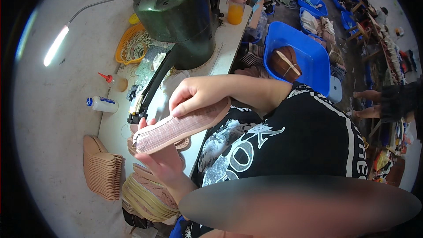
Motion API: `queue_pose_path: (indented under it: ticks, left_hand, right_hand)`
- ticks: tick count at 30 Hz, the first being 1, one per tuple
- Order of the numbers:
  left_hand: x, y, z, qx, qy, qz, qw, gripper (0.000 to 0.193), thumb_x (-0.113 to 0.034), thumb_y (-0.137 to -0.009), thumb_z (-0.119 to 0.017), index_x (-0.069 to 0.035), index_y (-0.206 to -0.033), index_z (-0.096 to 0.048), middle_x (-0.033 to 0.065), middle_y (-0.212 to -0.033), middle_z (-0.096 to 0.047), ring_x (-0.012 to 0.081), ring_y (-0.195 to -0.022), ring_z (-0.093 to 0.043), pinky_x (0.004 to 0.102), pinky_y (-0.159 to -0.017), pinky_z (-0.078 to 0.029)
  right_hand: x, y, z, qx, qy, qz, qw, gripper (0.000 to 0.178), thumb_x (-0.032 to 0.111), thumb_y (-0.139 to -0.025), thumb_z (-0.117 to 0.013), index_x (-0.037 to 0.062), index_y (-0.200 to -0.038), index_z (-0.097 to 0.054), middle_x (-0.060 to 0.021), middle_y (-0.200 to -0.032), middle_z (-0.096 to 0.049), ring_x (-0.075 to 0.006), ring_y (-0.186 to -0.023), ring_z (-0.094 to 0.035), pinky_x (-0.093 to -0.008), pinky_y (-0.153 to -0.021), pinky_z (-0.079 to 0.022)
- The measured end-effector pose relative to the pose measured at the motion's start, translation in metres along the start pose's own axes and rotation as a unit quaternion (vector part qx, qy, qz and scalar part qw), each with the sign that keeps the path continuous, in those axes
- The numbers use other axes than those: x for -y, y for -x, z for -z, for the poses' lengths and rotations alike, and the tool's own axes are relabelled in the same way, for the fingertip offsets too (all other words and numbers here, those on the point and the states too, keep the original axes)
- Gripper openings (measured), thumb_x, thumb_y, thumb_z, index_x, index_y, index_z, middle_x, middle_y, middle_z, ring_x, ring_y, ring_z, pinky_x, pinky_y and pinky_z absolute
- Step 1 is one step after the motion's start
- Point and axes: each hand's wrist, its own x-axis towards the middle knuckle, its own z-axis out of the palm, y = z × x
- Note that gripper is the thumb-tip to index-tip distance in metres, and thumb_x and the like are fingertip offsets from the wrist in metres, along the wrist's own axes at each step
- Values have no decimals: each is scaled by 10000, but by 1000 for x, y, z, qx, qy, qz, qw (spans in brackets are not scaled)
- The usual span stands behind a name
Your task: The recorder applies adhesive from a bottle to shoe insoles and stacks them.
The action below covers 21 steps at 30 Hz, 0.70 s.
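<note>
A long pinkish-brown shoe insole (176, 128) with a lined, written-on face and a paler rim is held up over the table's edge. My right hand (194, 96), on the upper arm in the picture, grips its side with the thumb on the lined face. At the lower-left end my left hand (165, 163) holds the insole, thumb at one edge and fingertips showing past the other; its palm is behind the piece. Just beyond lies a dark green sewing machine (176, 22), its narrow arm reaching toward the insole. Other brown pieces lie partly hidden beneath it.
A stack of tan insoles (102, 167) and a bundled pile (147, 196) stand at lower left. Two glue bottles, one white (102, 104) and one red-tipped (116, 82), sit near an orange basket (132, 44). Above are a jar of orange drink (236, 8) and a blue crate (319, 57).
</note>
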Motion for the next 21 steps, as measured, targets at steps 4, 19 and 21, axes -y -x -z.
queue_pose_path:
  ticks: [4, 19, 21]
  left_hand:
    - [-11, 4, -3, 56, -101, 45, 992, 983, -489, -788, -809, -4, -1471, -297, 271, -1420, -431, 359, -1320, -463, 509, -1106, -384]
    - [-108, 44, -2, -88, -230, -328, 912, 680, -339, -832, -797, -71, -1330, -420, 275, -1448, -422, 412, -1323, -466, 503, -1075, -450]
    - [-109, 36, 1, -122, -329, -368, 861, 629, -135, -805, -805, -83, -1311, -435, 259, -1486, -379, 407, -1343, -441, 491, -1094, -431]
  right_hand:
    - [13, 3, 12, 41, 17, 32, 999, 293, 292, -962, -647, 21, -1033, -734, -23, -859, -695, -80, -800, -601, -245, -758, -465]
    - [46, -17, 4, -112, 63, 87, 988, 264, 132, -959, -632, 1, -1188, -645, -65, -1132, -660, -121, -1036, -594, -287, -917, -463]
    - [58, -27, -7, -92, 24, 115, 989, 233, 87, -969, -577, -10, -1170, -645, -62, -1084, -660, -121, -1026, -591, -268, -920, -452]
